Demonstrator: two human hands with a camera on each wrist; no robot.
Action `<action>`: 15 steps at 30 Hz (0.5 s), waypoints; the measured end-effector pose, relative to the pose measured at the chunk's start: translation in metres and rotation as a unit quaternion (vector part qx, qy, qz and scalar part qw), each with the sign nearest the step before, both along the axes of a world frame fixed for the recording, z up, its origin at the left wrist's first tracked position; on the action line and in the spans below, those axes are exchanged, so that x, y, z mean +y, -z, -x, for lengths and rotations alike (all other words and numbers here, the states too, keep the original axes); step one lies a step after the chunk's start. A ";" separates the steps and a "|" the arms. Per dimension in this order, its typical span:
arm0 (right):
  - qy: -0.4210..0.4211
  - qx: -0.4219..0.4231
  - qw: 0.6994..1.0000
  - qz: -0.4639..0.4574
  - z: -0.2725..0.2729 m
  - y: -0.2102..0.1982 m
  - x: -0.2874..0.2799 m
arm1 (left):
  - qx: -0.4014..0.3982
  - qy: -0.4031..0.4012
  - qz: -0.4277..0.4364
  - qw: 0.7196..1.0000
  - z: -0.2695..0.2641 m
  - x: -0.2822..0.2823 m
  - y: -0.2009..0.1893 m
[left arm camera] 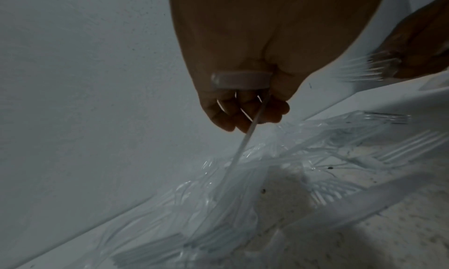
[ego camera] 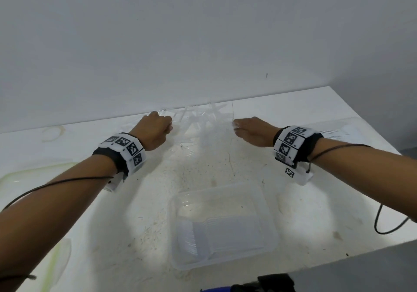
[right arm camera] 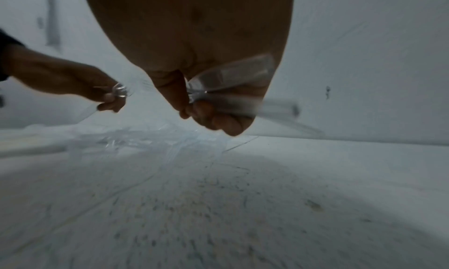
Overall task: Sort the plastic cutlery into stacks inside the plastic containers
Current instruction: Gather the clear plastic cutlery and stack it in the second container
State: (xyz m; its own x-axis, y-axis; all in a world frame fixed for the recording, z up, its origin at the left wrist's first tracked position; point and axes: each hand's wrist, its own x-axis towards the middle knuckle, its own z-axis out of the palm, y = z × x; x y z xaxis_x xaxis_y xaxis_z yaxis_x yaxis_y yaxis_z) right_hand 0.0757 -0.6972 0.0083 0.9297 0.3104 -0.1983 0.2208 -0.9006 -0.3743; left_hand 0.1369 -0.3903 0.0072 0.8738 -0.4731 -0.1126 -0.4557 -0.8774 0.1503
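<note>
A tangled pile of clear plastic cutlery (ego camera: 198, 120) lies on the white table by the back wall. My left hand (ego camera: 165, 125) is at the pile's left edge, fingers curled round one clear utensil (left arm camera: 243, 138) whose stem slants down into the forks below (left arm camera: 316, 177). My right hand (ego camera: 239, 126) is at the pile's right edge and pinches a small bunch of clear forks (right arm camera: 233, 75); their tines show in the left wrist view (left arm camera: 359, 69). A clear rectangular container (ego camera: 266, 201) sits near the front edge with forks stacked in its near-left part (ego camera: 194, 239).
A second clear container (ego camera: 334, 131) holding stacked cutlery stands at the far right of the table. A greenish-edged clear lid or tray (ego camera: 22, 174) lies at the left. The wall runs close behind the pile. A black cable (ego camera: 383, 224) hangs at the right.
</note>
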 end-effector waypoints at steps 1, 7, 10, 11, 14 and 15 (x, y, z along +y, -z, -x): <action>0.031 -0.015 0.999 -0.005 -0.006 0.000 0.002 | 0.018 0.000 0.000 1.000 0.000 0.001 -0.001; 0.152 -0.017 0.988 -0.023 -0.035 0.012 0.021 | 0.011 0.058 0.007 0.998 0.015 -0.013 0.009; 0.159 -0.008 0.987 -0.034 -0.044 0.015 0.028 | 0.038 0.076 -0.023 0.996 0.018 -0.023 0.017; 0.156 -0.003 0.987 -0.037 -0.046 0.015 0.029 | 0.045 0.079 -0.033 0.995 0.020 -0.026 0.019; 0.148 -0.005 0.989 -0.028 -0.049 0.013 0.033 | 0.035 0.078 -0.063 0.994 0.023 -0.031 0.026; 0.144 -0.013 0.989 -0.024 -0.050 0.013 0.035 | 0.021 0.075 -0.067 0.995 0.023 -0.032 0.028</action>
